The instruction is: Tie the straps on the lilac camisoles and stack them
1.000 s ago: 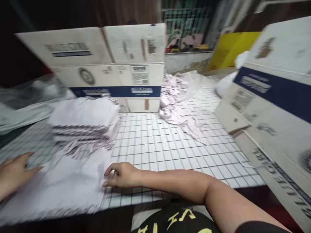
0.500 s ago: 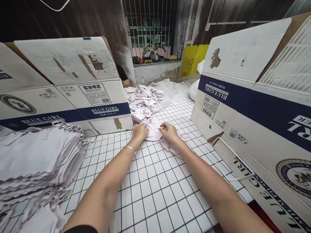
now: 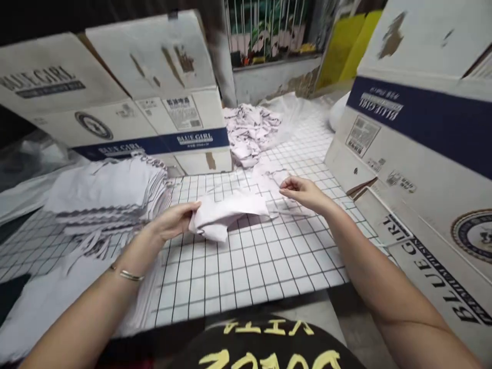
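My left hand (image 3: 176,219) grips the left end of a pale pink cloth piece (image 3: 226,211), thumb on top. The cloth is partly folded and hangs just over the grid-patterned table, its right end loose. To its right, my right hand (image 3: 303,192) has its fingers curled and pinched together; whether anything is between them I cannot make out. Another pale pink cloth (image 3: 269,177) lies on the table beneath and behind the right hand. Nearest my left forearm is a tall stack of flat pale cloth pieces (image 3: 103,184) with wavy edges.
A white and blue carton (image 3: 161,120) stands behind the stack. Another large carton (image 3: 407,148) borders the right side. Farther back lies a heap of crumpled pale pink cloth (image 3: 251,130) beside clear plastic (image 3: 288,113). More cloth pieces (image 3: 69,287) lie at the front left.
My left hand has brought the cloth toward the left and nearer to me, lifting it. My right hand is now apart from that cloth. The view has tilted down and turned left.
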{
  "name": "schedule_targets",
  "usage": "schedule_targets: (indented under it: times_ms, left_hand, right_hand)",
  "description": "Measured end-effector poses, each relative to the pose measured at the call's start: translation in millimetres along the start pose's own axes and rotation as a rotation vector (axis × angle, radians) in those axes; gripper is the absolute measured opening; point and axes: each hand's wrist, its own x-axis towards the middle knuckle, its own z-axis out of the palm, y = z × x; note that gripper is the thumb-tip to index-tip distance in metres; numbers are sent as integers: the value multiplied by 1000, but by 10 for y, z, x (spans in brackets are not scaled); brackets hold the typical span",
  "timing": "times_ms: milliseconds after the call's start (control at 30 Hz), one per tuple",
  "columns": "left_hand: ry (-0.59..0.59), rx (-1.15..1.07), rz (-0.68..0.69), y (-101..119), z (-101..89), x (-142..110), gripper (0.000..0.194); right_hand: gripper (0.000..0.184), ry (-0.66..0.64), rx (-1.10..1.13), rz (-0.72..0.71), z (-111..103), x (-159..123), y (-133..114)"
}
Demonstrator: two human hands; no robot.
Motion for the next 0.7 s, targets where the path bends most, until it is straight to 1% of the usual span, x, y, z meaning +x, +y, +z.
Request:
schedule_targets:
  times_ms: [67, 100, 133, 200, 300, 367, 400, 433, 467, 533, 567, 600, 633, 700]
  left_hand:
    - [27, 158, -110, -372, -249, -240, 16]
    - [26, 227, -132, -508, -340, -335, 19]
    - [21, 284, -134, -602, -406, -412, 23]
    - [21, 355, -98, -674, -468, -510, 28]
    - [48, 405, -36, -616, -462, -532, 33]
    - [68, 445, -8, -563, -464, -488, 33]
    - [101, 498, 8, -543, -480, -457, 32]
    - [166, 589, 23, -527, -506, -426, 29]
    - [275, 718, 47, -512, -538, -397, 24]
    - [553, 1013, 146, -476, -595, -348, 16]
    - [658, 1127, 208, -452, -606, -326, 16]
    - [700, 1191, 266, -423, -598, -302, 19]
    - [678, 1204, 317, -392, -568, -270, 22]
    - [541, 1123, 394, -325, -444, -172, 22]
  right_hand:
    - [26, -64, -60, 89, 116, -176, 116]
    - [25, -77, -92, 126, 174, -232, 158]
    - [24, -82, -127, 150, 236, -262, 183]
    - [20, -76, -209, 148, 380, -238, 180]
    - [13, -100, -333, 35, 657, -1, 89]
    - [10, -132, -443, -78, 861, 253, 26]
    - [10, -153, -503, -124, 958, 390, 6]
    - [12, -176, -557, -156, 1048, 526, -5]
    - [15, -204, -597, -174, 1128, 654, -8]
    - [25, -292, -626, -184, 1254, 869, 3]
    - [29, -346, -632, -180, 1300, 951, 10]
    - [32, -393, -643, -171, 1334, 1016, 16]
    - [33, -430, -661, -156, 1356, 1066, 15]
    - [28, -465, -705, -109, 1366, 1125, -11]
